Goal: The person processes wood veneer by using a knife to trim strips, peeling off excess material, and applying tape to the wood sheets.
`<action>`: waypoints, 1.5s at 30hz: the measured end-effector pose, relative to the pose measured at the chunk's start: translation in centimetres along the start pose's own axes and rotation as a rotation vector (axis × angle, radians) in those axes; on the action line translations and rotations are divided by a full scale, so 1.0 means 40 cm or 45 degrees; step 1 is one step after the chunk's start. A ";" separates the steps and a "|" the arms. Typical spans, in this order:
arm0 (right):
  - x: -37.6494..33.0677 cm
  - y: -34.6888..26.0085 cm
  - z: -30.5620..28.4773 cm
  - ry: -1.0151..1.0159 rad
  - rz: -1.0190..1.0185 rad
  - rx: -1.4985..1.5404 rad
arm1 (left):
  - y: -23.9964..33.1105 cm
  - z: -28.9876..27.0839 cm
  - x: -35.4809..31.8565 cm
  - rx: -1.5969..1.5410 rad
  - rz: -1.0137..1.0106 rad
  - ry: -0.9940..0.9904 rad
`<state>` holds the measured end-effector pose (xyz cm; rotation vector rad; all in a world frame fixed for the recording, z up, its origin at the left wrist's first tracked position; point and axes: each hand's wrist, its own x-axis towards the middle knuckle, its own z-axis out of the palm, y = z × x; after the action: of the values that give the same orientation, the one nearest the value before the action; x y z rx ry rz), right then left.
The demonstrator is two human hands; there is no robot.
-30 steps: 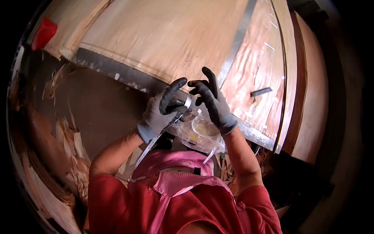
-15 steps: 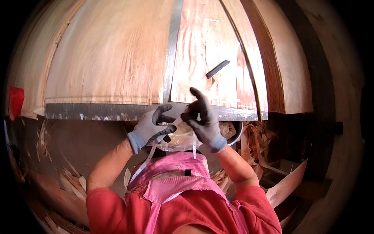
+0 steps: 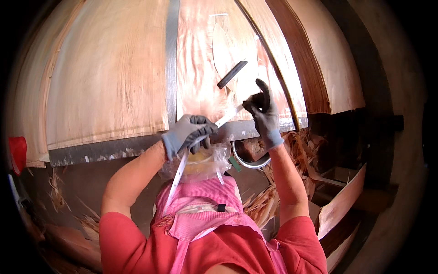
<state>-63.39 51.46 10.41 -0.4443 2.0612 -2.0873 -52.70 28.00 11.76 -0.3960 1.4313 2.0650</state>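
A narrow white tape (image 3: 228,117) with small dark marks is stretched slantwise between my gloved hands, over the table's front edge. My left hand (image 3: 190,132), in a grey glove with dark fingers, is closed around it, and the rest of the tape hangs down toward my pink apron. My right hand (image 3: 264,114) pinches the tape's upper end over the wood sheet, its index finger pointing up. Beyond the hands, a short dark bar-shaped tool (image 3: 232,74) lies on the pale wood veneer (image 3: 196,59), which has a lens-shaped split.
The dark metal table edge (image 3: 105,148) runs across in front of me. A clear plastic bag (image 3: 200,160) with something yellow sits at my lap, beside a metal-rimmed bowl (image 3: 235,148). Veneer scraps (image 3: 262,205) litter the floor. A long dark strip (image 3: 273,57) crosses the sheets; something red (image 3: 17,155) hangs far left.
My right hand has moved up and right, away from the left, drawing the tape out straight between them. The view has shifted, so the table and tool appear further left.
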 end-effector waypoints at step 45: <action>0.273 0.204 0.131 0.069 -0.595 -1.358 | -0.029 0.161 -0.276 -0.169 0.271 -0.050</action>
<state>-72.61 42.68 3.25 -1.0751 3.1925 -0.9216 -42.82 30.94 19.38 -0.2634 1.3678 2.3335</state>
